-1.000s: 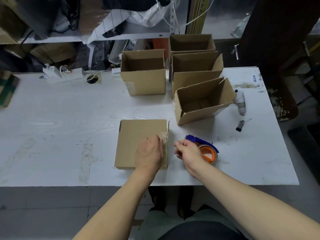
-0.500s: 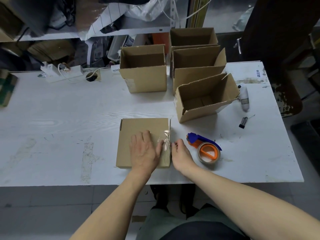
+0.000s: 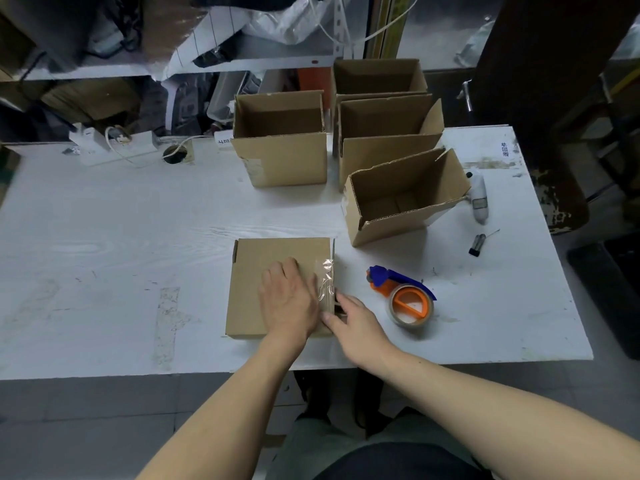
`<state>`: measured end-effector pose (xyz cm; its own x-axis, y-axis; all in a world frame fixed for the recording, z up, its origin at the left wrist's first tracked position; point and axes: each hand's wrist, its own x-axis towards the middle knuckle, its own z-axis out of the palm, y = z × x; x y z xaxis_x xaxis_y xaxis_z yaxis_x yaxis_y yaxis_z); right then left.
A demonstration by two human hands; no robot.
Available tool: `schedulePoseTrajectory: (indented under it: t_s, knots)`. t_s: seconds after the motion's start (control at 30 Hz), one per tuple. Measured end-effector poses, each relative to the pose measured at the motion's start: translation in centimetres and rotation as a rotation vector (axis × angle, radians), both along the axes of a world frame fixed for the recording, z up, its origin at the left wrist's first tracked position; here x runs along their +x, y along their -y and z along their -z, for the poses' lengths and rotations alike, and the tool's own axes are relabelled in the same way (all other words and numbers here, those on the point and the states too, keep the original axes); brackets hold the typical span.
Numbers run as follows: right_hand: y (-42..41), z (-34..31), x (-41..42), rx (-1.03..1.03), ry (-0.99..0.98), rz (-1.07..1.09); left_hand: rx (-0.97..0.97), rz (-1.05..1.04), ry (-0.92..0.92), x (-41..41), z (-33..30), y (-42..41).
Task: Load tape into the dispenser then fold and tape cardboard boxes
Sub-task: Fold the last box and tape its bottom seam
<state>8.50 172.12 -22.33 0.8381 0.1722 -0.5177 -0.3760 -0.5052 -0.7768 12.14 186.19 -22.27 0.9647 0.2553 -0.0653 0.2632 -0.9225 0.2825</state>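
- Closed box [image 3: 273,271] lies at the near edge of the surface [image 3: 104,237]; left hand [image 3: 289,299] rests flat on top, fingers straight.
- Right hand [image 3: 356,323] presses the box's right side with straight fingers, gripping nothing.
- Advice: rub the wrinkled tape end [image 3: 326,282] down firmly over the edge.
- Count: four open boxes [image 3: 405,199], one closed; one tape dispenser [image 3: 403,294] just right of the hands.

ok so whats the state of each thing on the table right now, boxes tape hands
closed box: flaps shut, clear tape wrinkled at its right edge
tape dispenser: lying on the table, not held
tilted box: open, leaning
three back boxes: upright, open
left hand: flat on closed box
right hand: pressing its right side
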Motion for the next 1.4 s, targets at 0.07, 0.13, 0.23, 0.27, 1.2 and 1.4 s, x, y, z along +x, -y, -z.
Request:
schedulePoseTrajectory:
  t_s: [0.07,0.13,0.23,0.27,1.2,1.4]
  knots:
    - [0.3,-0.2,0.3,0.000,-0.015,0.054,-0.017,-0.019,0.007,-0.1,0.0,0.1]
    - [0.3,-0.6,0.7,0.066,-0.048,0.102,-0.031,-0.041,-0.025,-0.1,-0.2,0.0]
    - [0.4,-0.5,1.2,0.050,-0.026,0.024,-0.062,0.008,-0.071,0.0,-0.4,-0.4]
    - [0.4,-0.4,1.2,0.029,-0.015,0.013,-0.083,0.030,-0.088,-0.1,-0.3,-0.6]
    - [11.7,-0.3,7.1,-0.922,0.100,-0.425,-0.184,0.216,0.066,-0.7,-0.2,-2.8]
    - [12.8,-0.5,8.0,-0.711,-0.030,-0.292,-0.193,0.196,0.026,-0.6,-0.6,-2.6]
